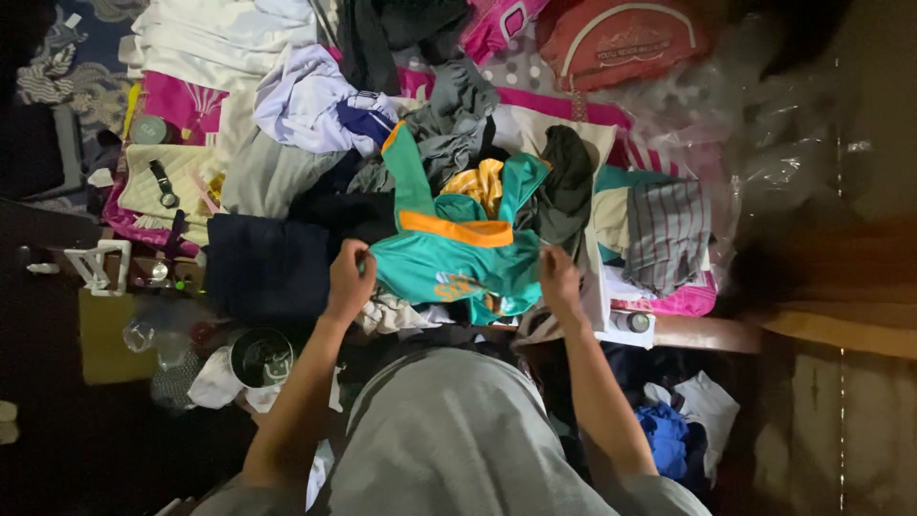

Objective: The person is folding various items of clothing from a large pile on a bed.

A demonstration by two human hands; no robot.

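Note:
A teal garment with an orange band and yellow lining lies bunched on a pile of clothes. My left hand pinches its left edge. My right hand grips its right edge. Both arms reach forward from my grey shirt at the bottom of the view.
Clothes cover the surface: a white and blue top, grey cloth, a striped grey piece, a dark folded item. A red bag sits at the back. A wristwatch lies left. A dark bowl sits below left.

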